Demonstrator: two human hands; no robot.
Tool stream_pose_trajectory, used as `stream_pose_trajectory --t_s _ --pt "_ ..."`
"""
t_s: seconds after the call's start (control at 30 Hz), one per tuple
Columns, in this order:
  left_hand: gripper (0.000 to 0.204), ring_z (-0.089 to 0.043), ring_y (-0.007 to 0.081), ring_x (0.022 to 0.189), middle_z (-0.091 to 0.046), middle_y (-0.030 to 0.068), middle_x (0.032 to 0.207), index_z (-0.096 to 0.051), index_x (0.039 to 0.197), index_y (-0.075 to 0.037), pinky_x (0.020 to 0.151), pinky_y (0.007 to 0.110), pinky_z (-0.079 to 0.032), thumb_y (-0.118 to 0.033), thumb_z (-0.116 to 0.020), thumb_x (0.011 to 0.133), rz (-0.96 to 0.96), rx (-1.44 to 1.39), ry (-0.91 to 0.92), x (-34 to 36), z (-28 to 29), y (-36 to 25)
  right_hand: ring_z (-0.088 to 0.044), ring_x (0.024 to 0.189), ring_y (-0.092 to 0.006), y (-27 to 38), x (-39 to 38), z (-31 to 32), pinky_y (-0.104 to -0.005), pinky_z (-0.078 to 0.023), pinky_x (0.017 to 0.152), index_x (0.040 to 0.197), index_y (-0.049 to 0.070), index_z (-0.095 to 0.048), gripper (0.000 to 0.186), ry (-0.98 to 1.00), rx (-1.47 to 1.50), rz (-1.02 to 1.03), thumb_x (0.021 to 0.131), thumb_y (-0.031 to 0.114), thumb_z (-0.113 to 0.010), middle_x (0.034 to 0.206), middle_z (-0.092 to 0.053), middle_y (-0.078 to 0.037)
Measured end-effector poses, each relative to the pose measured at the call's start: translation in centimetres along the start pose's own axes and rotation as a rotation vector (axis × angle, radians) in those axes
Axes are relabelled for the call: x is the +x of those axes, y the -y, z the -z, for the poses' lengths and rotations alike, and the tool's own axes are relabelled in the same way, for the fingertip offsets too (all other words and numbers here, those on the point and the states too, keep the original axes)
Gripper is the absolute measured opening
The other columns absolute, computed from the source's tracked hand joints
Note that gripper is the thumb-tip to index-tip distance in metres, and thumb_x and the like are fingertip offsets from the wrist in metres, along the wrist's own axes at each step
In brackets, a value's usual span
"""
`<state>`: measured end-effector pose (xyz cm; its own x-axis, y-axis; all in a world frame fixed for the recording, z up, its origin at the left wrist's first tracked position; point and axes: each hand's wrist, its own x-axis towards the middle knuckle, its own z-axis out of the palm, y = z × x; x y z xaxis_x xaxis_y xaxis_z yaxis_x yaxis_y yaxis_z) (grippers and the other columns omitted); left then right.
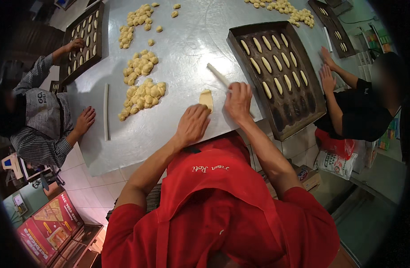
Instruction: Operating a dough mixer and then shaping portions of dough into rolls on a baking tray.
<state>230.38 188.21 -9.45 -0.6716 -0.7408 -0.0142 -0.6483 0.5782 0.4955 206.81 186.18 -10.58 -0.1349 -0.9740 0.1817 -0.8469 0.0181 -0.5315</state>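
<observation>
A flattened oval piece of dough (206, 98) lies on the metal table near its front edge. My left hand (193, 123) is bent over the near end of that piece, its fingertips together on the dough and partly hiding it. Just right of the dough, my right hand (239, 102) is closed over a thin white rolling pin (218, 74). The pin slants from upper left to lower right, its middle covered by the hand. Farther left on the table sit heaps of small dough balls (144, 94), with a few loose ones beyond them.
A dark baking tray (276, 67) with rows of shaped dough stands right of my hands. Another rolling pin (106, 111) lies left. Co-workers stand at both sides; the left one's hand (74, 44) reaches to another tray (82, 40). More dough balls (298, 15) lie far right.
</observation>
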Motion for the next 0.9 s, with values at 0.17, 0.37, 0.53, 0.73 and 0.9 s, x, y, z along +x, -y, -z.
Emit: stream_pose_trajectory --t_s 0.17,0.37,0.53,0.73,0.9 --pt "0.053 -0.056 0.0421 0.124 -0.058 0.0252 0.132 -0.054 0.144 0.006 0.108 0.048 -0.044 -0.016 -0.063 0.096 -0.046 0.115 -0.438 3.7 0.6 0.9 -0.057 0.123 -0.0323 3.6 -0.7 -2.1 -0.0472 -0.047 0.101 0.133 0.004 -0.064 0.041 0.010 -0.178 0.460 0.093 0.013 -0.063 0.131 -0.065 -0.011" --pt "0.059 -0.046 0.0443 0.144 -0.049 0.0278 0.152 -0.049 0.148 0.012 0.122 0.044 -0.038 -0.016 -0.063 0.097 -0.073 0.020 -0.147 -2.4 -0.6 -0.6 -0.060 0.116 -0.0305 3.6 -4.3 -0.7 -0.0437 -0.044 0.099 0.120 0.008 -0.075 0.032 0.027 -0.152 0.576 0.089 0.008 -0.065 0.126 -0.070 -0.007" --pt "0.034 -0.061 0.0409 0.114 -0.063 0.0205 0.120 -0.064 0.121 0.000 0.100 0.050 -0.048 -0.007 -0.068 0.089 0.100 -0.240 -0.228 -1.8 1.4 -0.2 -0.058 0.115 -0.0400 7.4 4.2 -5.4 -0.0594 -0.040 0.106 0.117 0.003 -0.069 0.032 0.197 0.151 0.164 0.091 0.022 -0.066 0.124 -0.067 -0.021" --pt "0.033 -0.061 0.0403 0.104 -0.064 0.0193 0.111 -0.064 0.118 -0.003 0.093 0.051 -0.049 -0.007 -0.072 0.087 0.358 0.040 -0.627 -2.8 7.1 10.1 -0.016 0.160 -0.0493 7.8 -7.0 -3.2 -0.0662 -0.011 0.128 0.167 0.002 -0.026 0.094 0.467 -0.111 0.344 0.097 0.049 -0.067 0.171 -0.017 -0.032" --pt "0.039 -0.060 0.0414 0.113 -0.063 0.0201 0.116 -0.064 0.124 -0.004 0.096 0.051 -0.050 -0.013 -0.077 0.088 0.391 0.169 -0.602 2.8 12.1 15.2 -0.027 0.153 -0.0472 9.5 1.9 -5.7 -0.0638 -0.019 0.125 0.158 0.001 -0.040 0.082 0.157 -0.152 0.366 0.096 0.045 -0.069 0.164 -0.032 -0.028"
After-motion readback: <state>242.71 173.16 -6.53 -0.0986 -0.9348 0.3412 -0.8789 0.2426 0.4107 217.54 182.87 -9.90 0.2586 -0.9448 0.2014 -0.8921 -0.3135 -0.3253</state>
